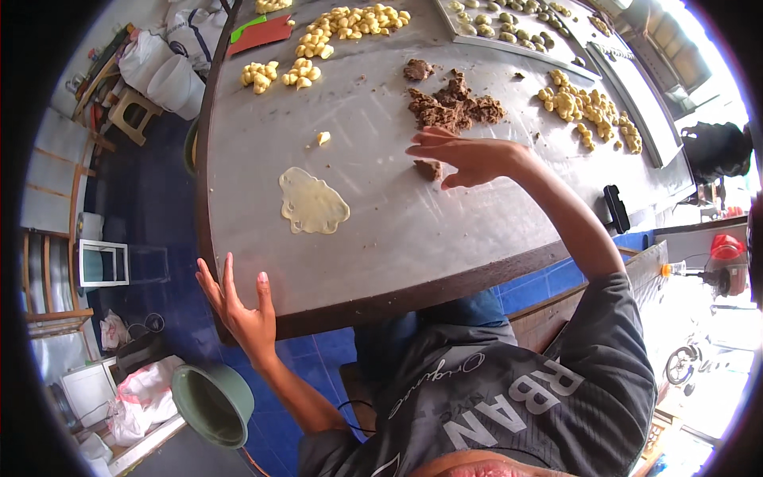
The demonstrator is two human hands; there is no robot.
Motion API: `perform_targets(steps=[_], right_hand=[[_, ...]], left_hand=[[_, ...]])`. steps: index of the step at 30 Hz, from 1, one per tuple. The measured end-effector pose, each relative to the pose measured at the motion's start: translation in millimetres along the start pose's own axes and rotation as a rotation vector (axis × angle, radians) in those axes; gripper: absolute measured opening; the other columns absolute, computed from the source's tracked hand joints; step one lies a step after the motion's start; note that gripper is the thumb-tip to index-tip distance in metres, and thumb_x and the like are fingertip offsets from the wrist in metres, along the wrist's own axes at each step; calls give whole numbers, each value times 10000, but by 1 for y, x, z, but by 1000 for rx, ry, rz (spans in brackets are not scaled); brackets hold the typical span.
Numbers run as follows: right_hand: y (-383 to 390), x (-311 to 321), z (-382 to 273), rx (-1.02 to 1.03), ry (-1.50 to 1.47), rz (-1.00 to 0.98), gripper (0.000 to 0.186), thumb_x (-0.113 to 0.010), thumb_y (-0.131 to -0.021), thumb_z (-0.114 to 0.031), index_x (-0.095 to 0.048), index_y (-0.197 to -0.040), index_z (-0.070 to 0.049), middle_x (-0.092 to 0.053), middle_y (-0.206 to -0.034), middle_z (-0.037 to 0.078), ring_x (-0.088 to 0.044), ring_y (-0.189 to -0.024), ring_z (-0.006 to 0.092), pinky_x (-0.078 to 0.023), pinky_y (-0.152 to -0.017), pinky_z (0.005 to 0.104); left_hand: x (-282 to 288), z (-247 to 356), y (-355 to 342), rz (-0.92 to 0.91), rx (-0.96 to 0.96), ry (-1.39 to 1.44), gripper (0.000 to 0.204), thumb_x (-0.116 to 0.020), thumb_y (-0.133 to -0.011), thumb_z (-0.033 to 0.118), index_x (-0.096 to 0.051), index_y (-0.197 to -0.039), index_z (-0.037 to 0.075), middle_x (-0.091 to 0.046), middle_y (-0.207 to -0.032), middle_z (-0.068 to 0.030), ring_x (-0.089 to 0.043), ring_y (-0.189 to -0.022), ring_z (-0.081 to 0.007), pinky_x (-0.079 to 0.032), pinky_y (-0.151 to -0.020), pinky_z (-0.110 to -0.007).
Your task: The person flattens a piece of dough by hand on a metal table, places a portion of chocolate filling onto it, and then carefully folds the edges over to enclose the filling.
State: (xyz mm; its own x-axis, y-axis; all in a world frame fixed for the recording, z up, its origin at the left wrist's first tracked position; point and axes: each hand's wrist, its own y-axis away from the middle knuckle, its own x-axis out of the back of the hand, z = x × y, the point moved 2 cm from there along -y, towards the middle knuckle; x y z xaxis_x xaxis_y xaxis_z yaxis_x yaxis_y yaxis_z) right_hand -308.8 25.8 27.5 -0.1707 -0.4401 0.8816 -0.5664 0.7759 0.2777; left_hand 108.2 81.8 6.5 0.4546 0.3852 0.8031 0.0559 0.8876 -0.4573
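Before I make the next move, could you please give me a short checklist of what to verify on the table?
1. Dough sheet spread flat and uncovered: ok, it lies on the tabletop with nothing on it.
2. Left hand free: ok, its fingers are spread near the table's corner and hold nothing.
3. Right hand gripping the small brown lump: cannot tell, the fingers extend beside it but contact is unclear.
4. More brown mixture within reach: ok, a crumbly pile lies just beyond the right hand.
5. Work surface free of scraps: not ok, a small yellow piece and crumbs lie about.
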Motion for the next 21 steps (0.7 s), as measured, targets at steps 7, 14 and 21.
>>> perform_targets(steps=[7,14,21], right_hand=[[-26,-5,-7,-78,-1,-232,503,-656,-838,-164,-517,-1297,-13,-562,-1238,129,-489,-1214,292,-434,-990,376],[-23,4,-22,-98,42,-197,411,-680,-849,-174,-556,-1198,4,-613,-1060,158,-577,-1030,327,-461,-885,407],[-35,-19,-15,32,-6,-208,425,-577,-930,-237,-479,-1256,18,-525,-1261,181,-498,-1179,334,-419,-986,407]], left_hand=[[-1,3,0,13,26,75,530,-683,-844,256,-546,-1338,119,-269,-1545,-168,-228,-1421,-406,-276,-1120,-520],[-1,1,1,4,32,70,535,-686,-846,271,-547,-1339,120,-267,-1547,-161,-229,-1422,-402,-285,-1117,-518],[1,0,-1,7,32,82,537,-685,-848,277,-545,-1341,117,-265,-1548,-163,-231,-1421,-403,-279,-1121,-519]])
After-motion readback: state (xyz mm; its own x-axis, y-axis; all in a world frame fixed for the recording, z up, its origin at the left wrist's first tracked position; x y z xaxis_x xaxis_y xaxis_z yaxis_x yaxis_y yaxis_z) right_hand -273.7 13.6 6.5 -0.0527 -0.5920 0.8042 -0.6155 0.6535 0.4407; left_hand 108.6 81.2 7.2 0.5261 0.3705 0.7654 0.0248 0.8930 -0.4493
